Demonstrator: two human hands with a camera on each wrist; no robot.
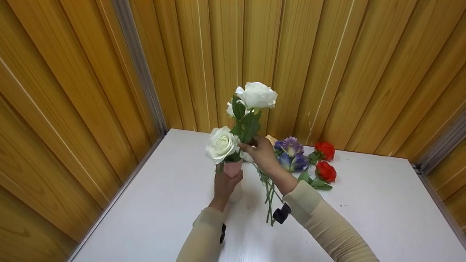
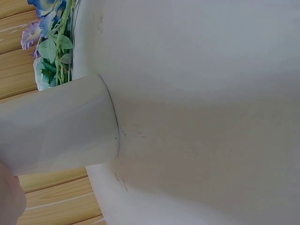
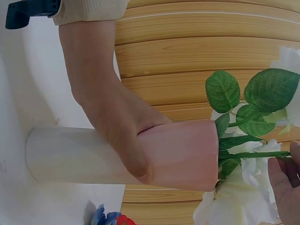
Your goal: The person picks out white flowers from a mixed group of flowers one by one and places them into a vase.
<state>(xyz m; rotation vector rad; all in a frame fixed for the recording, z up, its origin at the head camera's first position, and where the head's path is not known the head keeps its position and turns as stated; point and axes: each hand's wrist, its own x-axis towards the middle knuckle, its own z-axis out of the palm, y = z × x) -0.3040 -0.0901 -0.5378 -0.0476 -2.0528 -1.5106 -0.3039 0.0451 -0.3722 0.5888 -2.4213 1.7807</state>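
Note:
My left hand (image 1: 225, 185) grips a vase (image 3: 187, 152), pink at the top and white below. In the right wrist view, the fingers wrap round its middle. The vase's white base (image 2: 70, 124) stands on the table in the left wrist view. A white rose (image 1: 221, 145) leans out of the vase mouth on the left. Above the mouth, my right hand (image 1: 265, 154) pinches the green stem (image 3: 258, 154) of a white rose; that stem reaches down into the mouth. A large white rose (image 1: 258, 95) rises above this hand, with another white bloom partly hidden behind leaves (image 1: 249, 125).
On the white table (image 1: 160, 189), to the right of the vase, lie purple-blue flowers (image 1: 292, 147) and two red flowers (image 1: 326, 171). Several loose stems (image 1: 269, 203) point towards the front. Wood-patterned walls (image 1: 298, 65) stand behind and at the sides.

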